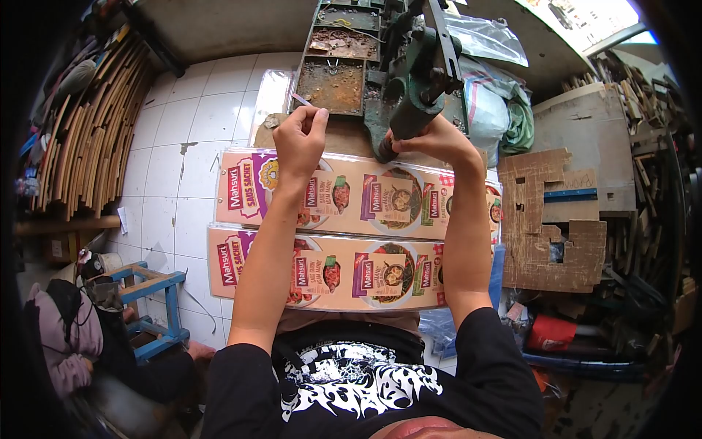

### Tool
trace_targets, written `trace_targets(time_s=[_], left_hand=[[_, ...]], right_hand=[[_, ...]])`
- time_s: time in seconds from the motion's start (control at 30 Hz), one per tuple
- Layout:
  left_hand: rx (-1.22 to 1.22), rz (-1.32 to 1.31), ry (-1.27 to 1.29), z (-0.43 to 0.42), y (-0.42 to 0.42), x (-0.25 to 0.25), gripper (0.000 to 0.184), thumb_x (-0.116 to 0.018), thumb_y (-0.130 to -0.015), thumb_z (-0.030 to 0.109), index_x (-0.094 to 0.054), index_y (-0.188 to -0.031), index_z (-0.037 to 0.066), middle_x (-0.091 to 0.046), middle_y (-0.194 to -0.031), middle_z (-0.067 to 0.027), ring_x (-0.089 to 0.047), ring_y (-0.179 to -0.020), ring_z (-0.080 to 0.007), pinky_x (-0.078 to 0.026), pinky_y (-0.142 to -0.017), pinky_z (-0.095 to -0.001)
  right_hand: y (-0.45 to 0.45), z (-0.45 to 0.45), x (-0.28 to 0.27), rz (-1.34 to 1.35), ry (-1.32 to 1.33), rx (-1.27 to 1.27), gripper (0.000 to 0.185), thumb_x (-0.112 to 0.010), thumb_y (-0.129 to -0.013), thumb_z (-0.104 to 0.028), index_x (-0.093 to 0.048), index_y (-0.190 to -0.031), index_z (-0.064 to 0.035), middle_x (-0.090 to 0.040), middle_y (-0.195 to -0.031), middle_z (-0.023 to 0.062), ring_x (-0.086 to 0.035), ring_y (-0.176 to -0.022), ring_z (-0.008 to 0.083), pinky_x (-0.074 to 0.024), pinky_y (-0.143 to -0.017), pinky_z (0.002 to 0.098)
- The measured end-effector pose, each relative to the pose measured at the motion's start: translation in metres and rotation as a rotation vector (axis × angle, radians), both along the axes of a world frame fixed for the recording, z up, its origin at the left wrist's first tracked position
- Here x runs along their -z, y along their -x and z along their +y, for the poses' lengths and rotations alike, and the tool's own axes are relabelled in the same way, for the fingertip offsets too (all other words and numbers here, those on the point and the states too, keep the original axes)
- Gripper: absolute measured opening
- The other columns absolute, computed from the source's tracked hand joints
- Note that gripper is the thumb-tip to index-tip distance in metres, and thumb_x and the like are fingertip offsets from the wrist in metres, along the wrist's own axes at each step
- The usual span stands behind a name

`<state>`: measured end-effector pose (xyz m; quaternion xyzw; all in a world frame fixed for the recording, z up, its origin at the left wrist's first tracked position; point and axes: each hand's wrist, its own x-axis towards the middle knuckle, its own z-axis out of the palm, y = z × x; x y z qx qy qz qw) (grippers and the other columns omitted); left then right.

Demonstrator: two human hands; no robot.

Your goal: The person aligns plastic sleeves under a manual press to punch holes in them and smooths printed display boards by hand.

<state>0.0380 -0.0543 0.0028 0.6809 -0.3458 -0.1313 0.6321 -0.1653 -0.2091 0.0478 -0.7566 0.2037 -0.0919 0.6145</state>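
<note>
My left hand [301,143] is closed in a pinch, with a small thin stick [300,99] poking out from its fingertips beside the rusty tray. My right hand [440,141] reaches under the head of a green metal press [414,111]. Its fingers are closed at the press's lower tip, and what they hold there, if anything, is hidden. Below both hands lie two printed "Mahsuri" sauce sheets, an upper sheet [344,196] and a lower sheet [340,271], both with a glossy clear surface. My forearms cross over them.
A rusty compartment tray [333,86] with small bits sits left of the press. Stacked brown boards [91,124] lean at far left. A blue-framed stool [157,307] and a seated person [73,329] are at lower left. Cut-out board [541,219] and plastic sacks [490,102] stand right.
</note>
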Motion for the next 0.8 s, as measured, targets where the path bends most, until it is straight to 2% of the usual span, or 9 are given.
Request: trace_targets(time_s=[0.13,0.27,0.33,0.4,0.53,0.57,0.7,0.77,0.8], left_hand=[[-0.004,0.001,-0.009,0.0,-0.001,0.0,0.019,-0.067,-0.09,0.016,-0.069,-0.086,-0.003,-0.063,-0.062,-0.0019,-0.053,-0.055,-0.0057,-0.043,-0.053,-0.0246],[-0.011,-0.013,0.011,0.002,-0.001,-0.001,0.019,-0.066,-0.09,0.016,-0.069,-0.086,-0.003,-0.064,-0.063,-0.0028,-0.054,-0.055,-0.0067,-0.044,-0.054,-0.0255],[0.021,-0.011,-0.007,0.001,-0.001,0.001,0.02,-0.066,-0.092,0.017,-0.069,-0.089,-0.002,-0.061,-0.063,0.0005,-0.051,-0.055,-0.0043,-0.04,-0.051,-0.0224],[0.012,-0.04,0.006,-0.001,-0.002,0.005,0.02,-0.066,-0.091,0.017,-0.069,-0.089,-0.002,-0.061,-0.063,0.0005,-0.05,-0.054,-0.0042,-0.04,-0.051,-0.0226],[0.014,-0.102,0.011,-0.004,-0.003,0.009,0.02,-0.066,-0.091,0.018,-0.069,-0.089,-0.002,-0.061,-0.062,0.0001,-0.051,-0.054,-0.0045,-0.04,-0.05,-0.0229],[0.017,-0.105,0.01,-0.005,-0.004,0.009,0.02,-0.066,-0.091,0.018,-0.069,-0.089,-0.002,-0.061,-0.062,0.0001,-0.051,-0.054,-0.0045,-0.04,-0.05,-0.0229],[0.002,0.02,0.052,-0.002,-0.006,0.001,0.021,-0.066,-0.092,0.021,-0.07,-0.088,0.0,-0.061,-0.062,0.0002,-0.053,-0.054,-0.0045,-0.04,-0.049,-0.0219],[-0.012,0.142,0.072,-0.001,-0.012,-0.006,0.021,-0.065,-0.092,0.023,-0.069,-0.087,0.003,-0.06,-0.063,0.0001,-0.051,-0.053,-0.0042,-0.04,-0.048,-0.0205],[0.034,0.305,0.069,0.0,-0.019,-0.009,0.018,-0.065,-0.092,0.022,-0.069,-0.089,0.005,-0.059,-0.064,0.0008,-0.05,-0.05,-0.0052,-0.041,-0.047,-0.0206]], right_hand=[[0.002,-0.004,0.001,0.037,0.061,-0.023,0.028,-0.078,-0.078,-0.006,-0.067,-0.102,0.0029,-0.071,-0.092,0.0039,-0.064,-0.084,0.009,-0.0508,-0.077,0.0241],[0.02,-0.015,-0.004,-0.026,-0.028,-0.039,0.025,-0.076,-0.082,-0.008,-0.068,-0.103,0.002,-0.069,-0.094,0.0027,-0.062,-0.084,0.0069,-0.0488,-0.074,0.0214],[0.035,-0.021,-0.014,-0.021,-0.009,-0.053,0.025,-0.075,-0.084,-0.009,-0.068,-0.105,0.0016,-0.069,-0.094,0.0019,-0.061,-0.084,0.006,-0.0484,-0.073,0.0208],[0.05,-0.023,-0.039,0.041,0.161,0.126,0.026,-0.073,-0.086,-0.011,-0.068,-0.109,0.0005,-0.067,-0.094,0.0006,-0.059,-0.081,0.0048,-0.0478,-0.072,0.0205],[0.08,-0.022,-0.084,-0.122,0.38,0.397,0.024,-0.066,-0.094,-0.017,-0.069,-0.111,-0.0018,-0.067,-0.089,-0.0017,-0.057,-0.08,0.0042,-0.0454,-0.07,0.0195],[0.086,-0.025,-0.092,-0.143,0.375,0.399,0.024,-0.066,-0.094,-0.019,-0.069,-0.111,-0.0024,-0.066,-0.088,-0.0017,-0.056,-0.078,0.0042,-0.0452,-0.07,0.0196],[0.103,-0.014,-0.105,-0.194,0.381,0.424,0.023,-0.065,-0.095,-0.02,-0.07,-0.11,-0.0033,-0.065,-0.084,-0.001,-0.053,-0.073,0.0046,-0.0444,-0.067,0.0202],[0.115,-0.001,-0.099,-0.188,0.387,0.439,0.023,-0.065,-0.095,-0.018,-0.069,-0.111,-0.0023,-0.064,-0.084,0.0001,-0.053,-0.072,0.0051,-0.0444,-0.066,0.0209],[0.123,0.008,-0.093,-0.182,0.382,0.435,0.023,-0.065,-0.095,-0.018,-0.069,-0.111,-0.0023,-0.064,-0.084,0.0001,-0.053,-0.072,0.0051,-0.0444,-0.066,0.0209]])
